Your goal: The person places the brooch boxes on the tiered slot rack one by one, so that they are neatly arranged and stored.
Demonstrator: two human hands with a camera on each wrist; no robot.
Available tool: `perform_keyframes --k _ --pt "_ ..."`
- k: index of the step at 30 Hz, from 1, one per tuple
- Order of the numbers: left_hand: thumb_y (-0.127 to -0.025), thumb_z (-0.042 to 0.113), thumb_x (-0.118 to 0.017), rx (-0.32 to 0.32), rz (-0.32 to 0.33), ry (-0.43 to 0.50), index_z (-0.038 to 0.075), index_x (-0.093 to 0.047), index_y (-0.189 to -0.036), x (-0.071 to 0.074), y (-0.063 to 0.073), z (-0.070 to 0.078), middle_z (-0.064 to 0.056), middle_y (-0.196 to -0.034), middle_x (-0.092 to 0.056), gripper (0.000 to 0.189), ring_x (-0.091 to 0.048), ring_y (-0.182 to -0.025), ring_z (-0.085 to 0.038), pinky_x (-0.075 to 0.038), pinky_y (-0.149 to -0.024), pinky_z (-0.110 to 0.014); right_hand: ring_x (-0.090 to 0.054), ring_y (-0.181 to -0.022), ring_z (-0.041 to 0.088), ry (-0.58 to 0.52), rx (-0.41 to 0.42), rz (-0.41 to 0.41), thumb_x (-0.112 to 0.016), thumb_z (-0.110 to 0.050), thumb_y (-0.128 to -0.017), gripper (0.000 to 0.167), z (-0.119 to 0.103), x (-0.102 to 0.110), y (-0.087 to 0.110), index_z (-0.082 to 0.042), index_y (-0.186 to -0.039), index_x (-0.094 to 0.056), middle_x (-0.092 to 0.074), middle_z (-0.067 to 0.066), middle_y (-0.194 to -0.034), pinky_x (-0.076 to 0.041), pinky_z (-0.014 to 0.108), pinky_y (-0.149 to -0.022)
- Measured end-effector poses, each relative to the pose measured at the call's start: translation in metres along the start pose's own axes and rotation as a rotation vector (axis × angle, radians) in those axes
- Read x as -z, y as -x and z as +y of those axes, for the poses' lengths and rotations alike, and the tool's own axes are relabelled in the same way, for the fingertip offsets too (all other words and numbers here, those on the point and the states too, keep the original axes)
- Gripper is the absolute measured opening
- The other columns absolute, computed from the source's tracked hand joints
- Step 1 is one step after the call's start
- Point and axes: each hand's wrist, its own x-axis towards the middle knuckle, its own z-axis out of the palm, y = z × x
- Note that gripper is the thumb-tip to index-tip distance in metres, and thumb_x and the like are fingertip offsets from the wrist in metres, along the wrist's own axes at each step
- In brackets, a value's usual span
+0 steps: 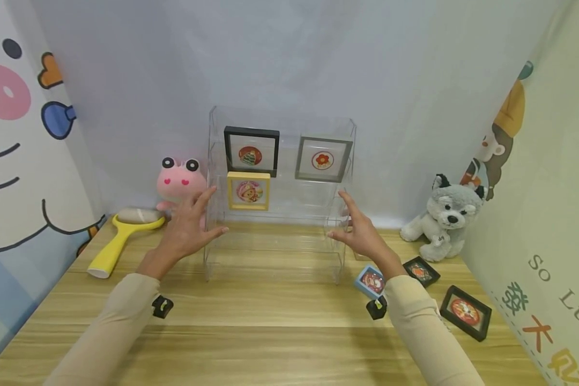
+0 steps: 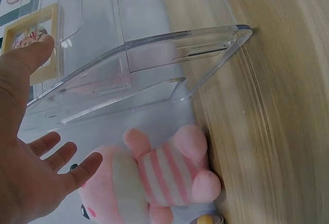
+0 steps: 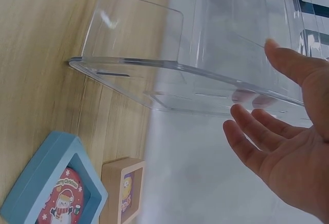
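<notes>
A clear acrylic tiered stand (image 1: 275, 236) stands at the back of the table. On its upper part are a black frame (image 1: 252, 130) with a tree picture and a grey frame (image 1: 299, 161) with a red flower. Lower left sits a yellow frame (image 1: 249, 206). My left hand (image 1: 185, 228) is at the stand's left side, thumb and fingers spread apart. At the right side my right hand (image 1: 362, 233) is spread the same way. The right wrist view shows the right fingers (image 3: 252, 131) close beside the clear side panel, with nothing held.
Left are a pink plush (image 1: 178, 182) and a yellow-handled roller (image 1: 113, 249). Right of the stand lie a blue frame (image 1: 362, 284), a wooden frame (image 3: 110, 198) and black frames, one small (image 1: 407, 264) and one larger (image 1: 468, 329). A grey plush dog (image 1: 444, 220) sits behind them.
</notes>
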Motion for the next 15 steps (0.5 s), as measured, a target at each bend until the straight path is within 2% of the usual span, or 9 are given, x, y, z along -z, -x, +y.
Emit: perform_keyframes --k 7,10,12,15 --pt "-0.079 0.033 -0.083 -0.002 0.008 -0.010 0.018 -0.031 -0.154 -0.006 -0.001 0.002 -0.025 -0.126 -0.048 0.092 -0.050 -0.096 -0.037 -0.048 -0.081 -0.059 -0.056 -0.123 0.051 -0.007 -0.016 -0.039 -0.072 -0.022 -0.092 0.096 -0.001 0.011 0.004 -0.023 -0.161 -0.007 -0.047 0.030 -0.144 -0.050 0.062 -0.098" --pt "-0.079 0.033 -0.082 -0.003 0.010 -0.006 0.019 -0.029 -0.154 -0.008 -0.001 0.001 -0.025 -0.122 -0.050 0.092 -0.049 -0.093 -0.036 -0.047 -0.080 -0.058 -0.056 -0.125 0.049 -0.024 -0.027 -0.045 -0.071 -0.026 -0.093 0.095 -0.001 0.018 0.008 -0.026 -0.161 -0.005 -0.046 0.029 -0.146 -0.050 0.061 -0.098" --pt "-0.080 0.031 -0.081 -0.003 0.004 0.001 0.018 -0.028 -0.154 -0.008 -0.001 0.001 -0.026 -0.123 -0.049 0.092 -0.049 -0.094 -0.036 -0.047 -0.081 -0.059 -0.056 -0.125 0.048 -0.031 -0.036 -0.040 -0.070 -0.029 -0.094 0.095 0.001 0.024 0.012 -0.027 -0.161 -0.004 -0.046 0.028 -0.147 -0.051 0.060 -0.098" --pt "-0.082 0.028 -0.080 0.000 -0.008 0.023 0.018 -0.025 -0.154 -0.007 -0.001 0.000 -0.029 -0.134 -0.046 0.092 -0.051 -0.103 -0.041 -0.048 -0.086 -0.064 -0.056 -0.125 0.049 -0.022 -0.045 -0.033 -0.067 -0.031 -0.095 0.093 0.006 0.033 0.021 -0.028 -0.161 -0.002 -0.045 0.029 -0.148 -0.050 0.061 -0.098"
